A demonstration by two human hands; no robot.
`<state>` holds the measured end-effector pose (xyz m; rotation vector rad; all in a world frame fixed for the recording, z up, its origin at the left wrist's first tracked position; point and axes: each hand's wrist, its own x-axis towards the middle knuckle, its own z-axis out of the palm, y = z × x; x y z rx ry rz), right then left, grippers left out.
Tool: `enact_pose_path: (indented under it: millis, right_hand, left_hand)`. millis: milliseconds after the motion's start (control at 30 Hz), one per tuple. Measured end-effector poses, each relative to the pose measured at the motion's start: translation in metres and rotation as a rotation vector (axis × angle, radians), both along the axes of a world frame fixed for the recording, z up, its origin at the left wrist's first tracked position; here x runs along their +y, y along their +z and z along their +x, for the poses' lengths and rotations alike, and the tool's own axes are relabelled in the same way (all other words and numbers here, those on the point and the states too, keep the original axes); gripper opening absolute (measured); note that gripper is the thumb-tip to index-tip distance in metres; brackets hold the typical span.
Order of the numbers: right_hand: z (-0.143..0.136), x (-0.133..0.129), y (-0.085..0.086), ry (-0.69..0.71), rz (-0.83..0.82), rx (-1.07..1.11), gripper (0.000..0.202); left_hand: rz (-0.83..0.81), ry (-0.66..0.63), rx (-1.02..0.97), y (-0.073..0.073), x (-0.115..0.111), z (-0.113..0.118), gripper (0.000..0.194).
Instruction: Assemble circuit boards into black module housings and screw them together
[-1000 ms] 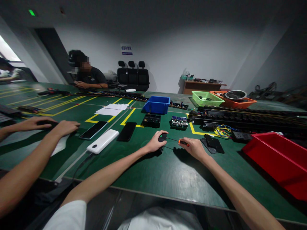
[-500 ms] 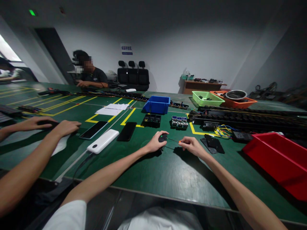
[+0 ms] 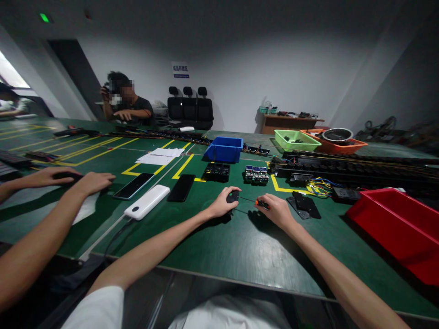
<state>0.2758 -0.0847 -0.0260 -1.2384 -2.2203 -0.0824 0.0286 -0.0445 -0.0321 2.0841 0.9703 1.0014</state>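
Note:
My left hand (image 3: 223, 202) is closed round a small black part (image 3: 232, 197), holding it just above the green table. In my right hand (image 3: 276, 209) is a screwdriver (image 3: 262, 204) with an orange and black handle; its thin shaft points left, and the tip reaches the black part. Whether the tip sits in a screw is too small to make out. Beyond my hands stand a group of small silver and blue modules (image 3: 256, 175) and a group of black modules (image 3: 217, 172). Flat black plates (image 3: 304, 205) lie right of my right hand.
A red bin (image 3: 384, 224) stands at the right, below long black rails (image 3: 343, 167) and coloured wires. A blue bin (image 3: 224, 150) is further back. Left of me lie a white power bank (image 3: 147, 202), two phones and a co-worker's hands (image 3: 94, 183). Another person sits across the table.
My right hand's fingers have shifted on the screwdriver, so more of its handle shows. My left hand stays in place. The person across the table has raised a hand to their head.

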Motion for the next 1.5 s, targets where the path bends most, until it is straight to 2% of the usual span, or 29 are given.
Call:
enact_pose_path:
  millis: [133, 333, 567, 800, 1500]
  right_hand:
    - [-0.001, -0.001, -0.001, -0.013, 0.028, -0.036, 0.025]
    - [-0.003, 0.001, -0.001, -0.049, -0.174, 0.107, 0.032]
    - [-0.004, -0.001, 0.007, 0.032, -0.342, 0.265, 0.035]
    - [-0.005, 0.002, 0.007, 0.135, -0.571, 0.45, 0.038]
    - [-0.003, 0.006, 0.005, 0.095, -0.468, 0.416, 0.036]
  left_hand:
    - [-0.001, 0.003, -0.007, 0.0, -0.001, 0.001, 0.042]
    - [-0.005, 0.01, -0.002, 0.002, -0.002, 0.001, 0.042]
    - [0.003, 0.001, -0.015, 0.001, -0.002, 0.001, 0.043]
    - [0.002, 0.002, -0.006, 0.001, -0.002, 0.001, 0.042]
    - [-0.001, 0.043, -0.044, -0.001, 0.001, 0.003, 0.042]
